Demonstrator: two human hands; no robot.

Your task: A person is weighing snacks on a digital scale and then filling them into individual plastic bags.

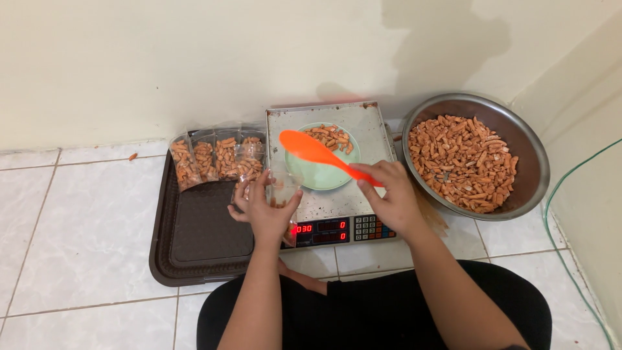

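1. Nearest the camera are the person's lap in black cloth and two bare forearms reaching out over the white tiled floor.
2. The left hand is closed around a small clear plastic bag, holding its mouth up and open; a few snack pieces seem to lie in the bottom, though the plastic is hard to read.
3. The right hand grips the handle of an orange spoon — its blade looks empty and hangs over the scale's platform.
4. Judged from this, the step in hand is filling the bag: the next move calls for a scoop of snacks brought to the bag's mouth.
5. Beyond the hands sits a digital scale with a green plate of snacks on it.
6. To the left, a dark tray holds filled bags standing in a row.
7. Farthest right — a steel bowl heaped with the same snacks.
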